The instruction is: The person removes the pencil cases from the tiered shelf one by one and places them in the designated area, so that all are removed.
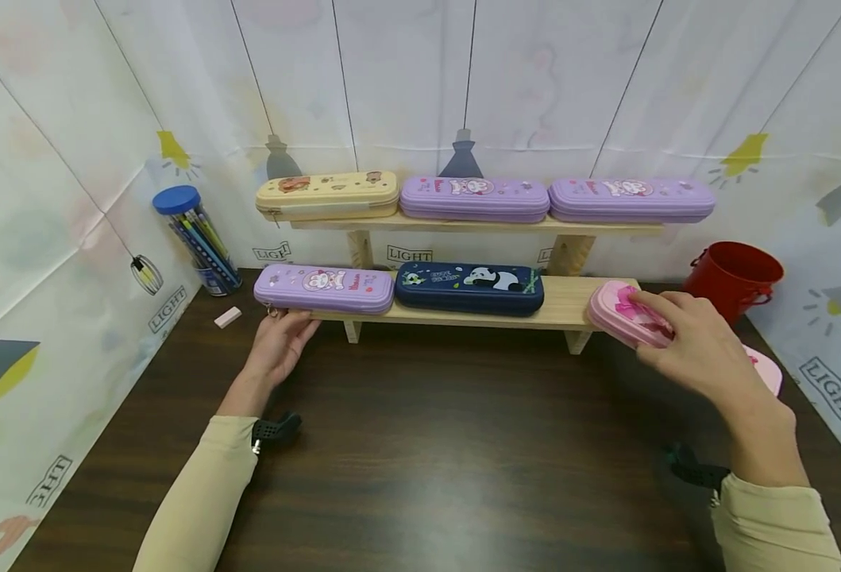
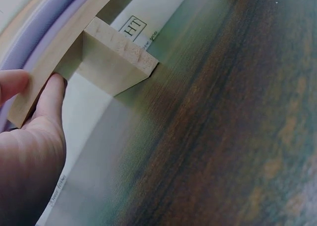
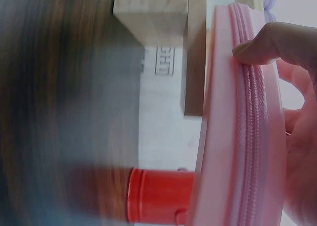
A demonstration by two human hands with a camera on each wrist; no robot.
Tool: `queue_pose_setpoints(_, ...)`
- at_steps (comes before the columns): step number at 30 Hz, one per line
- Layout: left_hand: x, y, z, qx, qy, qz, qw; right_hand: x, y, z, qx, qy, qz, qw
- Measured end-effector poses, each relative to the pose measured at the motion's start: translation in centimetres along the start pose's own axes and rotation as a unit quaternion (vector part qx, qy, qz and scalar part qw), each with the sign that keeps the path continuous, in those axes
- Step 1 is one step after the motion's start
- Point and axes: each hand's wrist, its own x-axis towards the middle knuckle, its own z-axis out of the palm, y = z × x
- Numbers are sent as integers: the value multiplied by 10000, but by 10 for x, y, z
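Note:
My right hand [image 1: 702, 349] grips a pink zippered pencil case [image 1: 616, 310], its thumb on the zipper side in the right wrist view. The pencil case [image 3: 223, 137] slants across the right end of the lower shelf, with its far part sticking out past the hand. My left hand [image 1: 280, 345] holds the left end of the wooden shelf [image 1: 566, 302], one digit beneath the board and another at its edge in the left wrist view. Just above that hand lies a purple pencil case [image 1: 323, 287]. A navy panda pencil case [image 1: 470, 287] sits beside it.
On the upper shelf board [image 1: 477, 226] are a yellow pencil case [image 1: 327, 195] and two purple pencil cases [image 1: 473, 199]. A red bucket [image 1: 734, 274] stands behind the right hand. At the left are a blue-lidded pencil jar [image 1: 202, 246] and an eraser [image 1: 227, 317].

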Motion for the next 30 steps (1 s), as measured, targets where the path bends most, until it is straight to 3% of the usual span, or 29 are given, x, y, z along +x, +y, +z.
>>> queue_pose_setpoints(11, -4, 0, -2, -41, 13, -77, 10000, -18, 26, -8, -35, -147, 918, 9957)
queue_pose_setpoints(23, -4, 0, -1, -69, -19, -185, 9998, -38, 75, -18, -182, -365, 1794, 9829)
queue_pose_setpoints(30, -5, 0, -1, -106, -14, -155, 9998, -53, 105, -21, -317, -409, 1915, 9801)
